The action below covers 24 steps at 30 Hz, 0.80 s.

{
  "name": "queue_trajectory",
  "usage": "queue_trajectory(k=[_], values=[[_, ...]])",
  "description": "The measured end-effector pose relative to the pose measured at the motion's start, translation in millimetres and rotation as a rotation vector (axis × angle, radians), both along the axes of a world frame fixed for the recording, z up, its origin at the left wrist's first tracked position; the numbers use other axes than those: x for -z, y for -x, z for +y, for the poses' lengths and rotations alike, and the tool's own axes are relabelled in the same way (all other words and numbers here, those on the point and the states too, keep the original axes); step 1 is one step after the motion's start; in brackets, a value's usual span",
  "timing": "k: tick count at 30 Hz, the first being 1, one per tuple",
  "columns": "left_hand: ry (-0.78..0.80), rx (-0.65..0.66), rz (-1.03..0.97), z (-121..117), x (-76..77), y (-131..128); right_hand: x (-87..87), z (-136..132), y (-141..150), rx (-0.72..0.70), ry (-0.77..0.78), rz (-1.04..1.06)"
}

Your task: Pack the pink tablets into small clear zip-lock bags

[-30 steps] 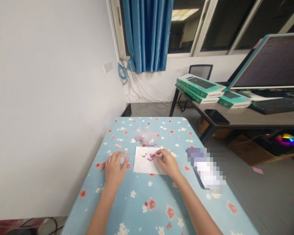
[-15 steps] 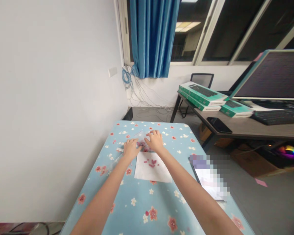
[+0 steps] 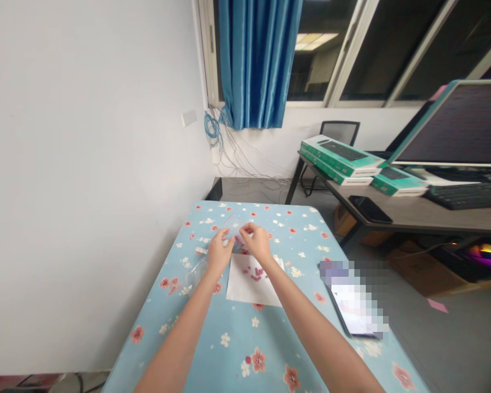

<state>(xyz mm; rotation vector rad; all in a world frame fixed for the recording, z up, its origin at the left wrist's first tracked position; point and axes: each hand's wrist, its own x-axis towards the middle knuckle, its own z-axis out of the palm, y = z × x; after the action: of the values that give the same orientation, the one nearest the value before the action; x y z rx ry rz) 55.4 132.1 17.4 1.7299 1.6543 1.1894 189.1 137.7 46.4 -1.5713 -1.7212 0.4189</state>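
Observation:
A clear plastic bag (image 3: 237,238) with small pink-red pieces in it lies towards the far side of the table, between my hands. My left hand (image 3: 219,252) is at the bag's left side, its thumb and fingers apart. My right hand (image 3: 257,242) has thumb and fingertips pinched together at the bag's right side, apparently on the plastic; the exact contact is too small to see. Nearer to me is a sheet of white paper (image 3: 245,289), with several small pink pieces (image 3: 256,274) scattered on it. My right forearm covers the sheet's right part.
The table (image 3: 213,355) has a blue flowered cloth. Another clear plastic piece (image 3: 196,273) lies by my left forearm, near a small white strip (image 3: 201,250). A phone-like device (image 3: 352,311), partly pixelated, rests at the right edge. A desk with keyboard boxes (image 3: 343,158) stands right; a wall is left.
My right hand's fingers have drawn from spread to a pinch, and it has moved slightly down. My left hand's fingers have lifted and curled beside the bag. The view has shifted slightly.

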Motion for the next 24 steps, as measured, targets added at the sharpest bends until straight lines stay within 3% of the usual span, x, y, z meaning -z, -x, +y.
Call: queue_trajectory(k=[4,5,8,10,13,15,20,24], values=[[0.025,-0.04,-0.419,-23.1,-2.8,-4.3,2.5,-33.2,-14.0,-0.049,-0.022,0.209],[0.039,-0.026,-0.5,-30.0,-2.9,-6.0,4.8,-42.0,-17.2,-0.051,-0.021,0.384],[0.077,0.041,-0.624,-49.1,-2.0,-12.1,13.3,-64.7,-24.1,-0.08,0.045,0.631],[0.072,0.048,-0.652,-59.6,-0.6,-15.5,18.9,-75.3,-26.6,-0.043,0.048,0.612],[-0.004,-0.021,-0.55,-73.0,2.1,-17.2,24.8,-86.8,-27.1,0.118,-0.006,0.559],[-0.092,-0.085,-0.407,-81.1,3.8,-16.6,26.4,-93.1,-24.3,0.144,-0.01,0.604],[-0.334,-0.024,-0.089,-97.0,2.2,-16.4,21.2,-103.6,-13.1,-0.09,0.098,0.754],[-0.404,0.007,0.099,-101.4,-1.1,-18.6,12.9,-105.0,-15.9,-0.108,0.162,0.801]])
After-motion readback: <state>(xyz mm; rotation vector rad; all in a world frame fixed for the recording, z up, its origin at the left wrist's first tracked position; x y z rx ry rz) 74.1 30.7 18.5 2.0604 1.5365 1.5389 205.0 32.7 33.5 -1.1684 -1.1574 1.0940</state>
